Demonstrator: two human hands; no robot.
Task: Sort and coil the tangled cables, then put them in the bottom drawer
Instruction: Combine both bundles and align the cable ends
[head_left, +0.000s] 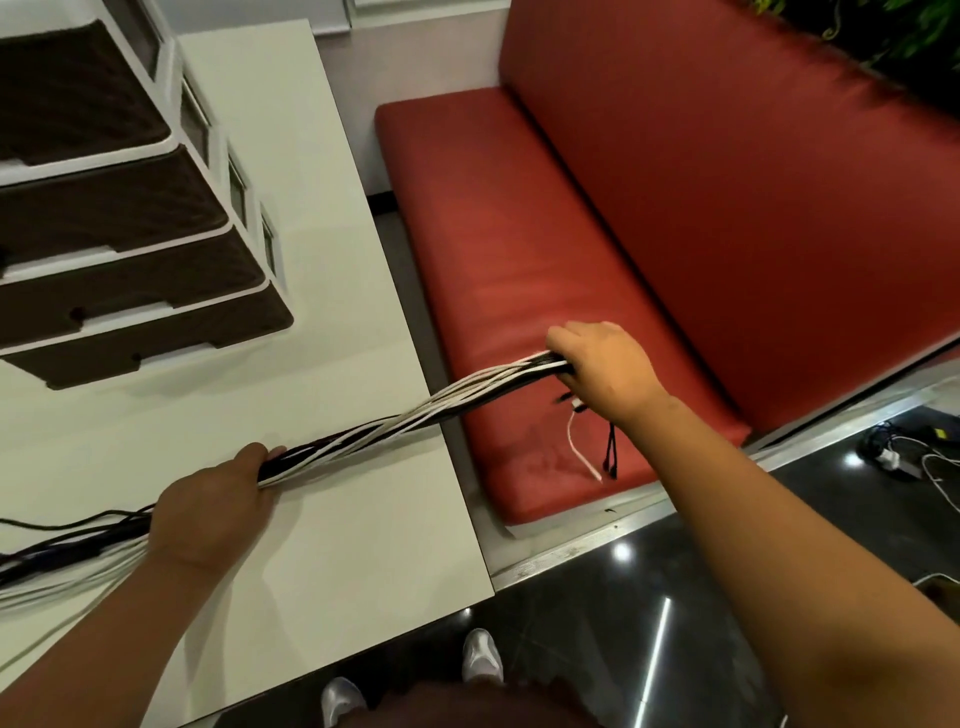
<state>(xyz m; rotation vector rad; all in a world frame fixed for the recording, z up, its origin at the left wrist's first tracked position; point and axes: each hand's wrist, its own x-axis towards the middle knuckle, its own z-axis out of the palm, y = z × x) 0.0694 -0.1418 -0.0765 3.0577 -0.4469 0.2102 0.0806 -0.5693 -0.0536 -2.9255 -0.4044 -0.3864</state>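
- Black and white cords, gathered into one twisted bundle of cables (415, 421), stretch taut from the pale table over its edge to the red bench.
- Left hand (210, 501) curls round the bundle above the smooth white tabletop (337, 519); behind it the loose strands trail off left across the table.
- Right hand (605, 366) grips the other end over the red padded bench seat (493, 249); short white and black cable ends (597, 452) dangle beneath the wrist.
- Brown woven drawer unit with white frame (130, 234) stands on the table's far left, all drawers pushed in, well apart from the bundle.
- Dark glossy floor (597, 649) lies below, with grey shoes (480, 657) at the table edge and more leads (898, 457) scattered at right.
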